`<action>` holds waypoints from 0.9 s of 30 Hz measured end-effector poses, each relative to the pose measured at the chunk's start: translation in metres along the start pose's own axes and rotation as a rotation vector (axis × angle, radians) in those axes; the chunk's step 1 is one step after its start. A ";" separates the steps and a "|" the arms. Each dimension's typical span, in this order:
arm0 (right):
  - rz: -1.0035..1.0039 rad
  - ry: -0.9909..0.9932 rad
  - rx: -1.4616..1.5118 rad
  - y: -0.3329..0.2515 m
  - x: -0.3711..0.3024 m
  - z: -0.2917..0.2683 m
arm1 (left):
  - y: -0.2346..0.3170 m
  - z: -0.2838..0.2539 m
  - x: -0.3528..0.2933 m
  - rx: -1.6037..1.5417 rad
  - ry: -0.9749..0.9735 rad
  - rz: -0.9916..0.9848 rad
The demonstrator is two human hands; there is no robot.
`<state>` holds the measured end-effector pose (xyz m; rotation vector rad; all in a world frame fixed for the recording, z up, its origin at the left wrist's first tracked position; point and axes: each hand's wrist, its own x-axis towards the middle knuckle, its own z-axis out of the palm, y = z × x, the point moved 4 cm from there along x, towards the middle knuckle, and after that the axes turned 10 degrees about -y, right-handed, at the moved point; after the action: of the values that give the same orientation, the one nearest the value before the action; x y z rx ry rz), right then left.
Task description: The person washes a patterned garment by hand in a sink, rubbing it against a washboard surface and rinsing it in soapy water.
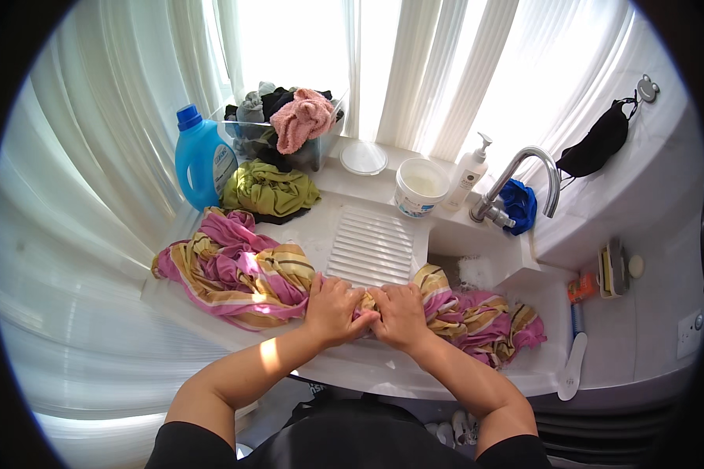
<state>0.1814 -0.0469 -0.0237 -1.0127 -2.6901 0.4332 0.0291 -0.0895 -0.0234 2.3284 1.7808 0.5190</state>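
Landmark: ribbed washboard (370, 248). Across its near end, pink-and-yellow striped cloth (270, 270), bunched to both sides. Left hand (336, 310) and right hand (400, 313): side by side at washboard's near edge, fingers curled closed over cloth's narrow middle. Left of washboard: green cloth (270, 189), blue jug (203, 164), filled clear bin (313, 156). Beyond washboard: round lid (364, 158), white tub (422, 187). Right of washboard: basin (477, 246), partly blocked by striped cloth; pump bottle (467, 176), faucet (505, 180).
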 end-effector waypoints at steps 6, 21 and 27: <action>-0.079 0.168 -0.184 -0.009 -0.019 0.032 | -0.004 0.023 -0.019 0.014 0.109 0.073; -0.235 0.377 -0.350 -0.027 -0.066 0.045 | 0.015 0.004 -0.064 0.066 0.160 0.278; 0.177 0.206 -0.092 0.044 0.068 0.028 | -0.055 0.037 0.099 -0.094 -0.142 -0.271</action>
<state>0.1487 0.0248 -0.0576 -1.2533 -2.4674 0.2234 0.0158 0.0237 -0.0585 1.9680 1.9175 0.3760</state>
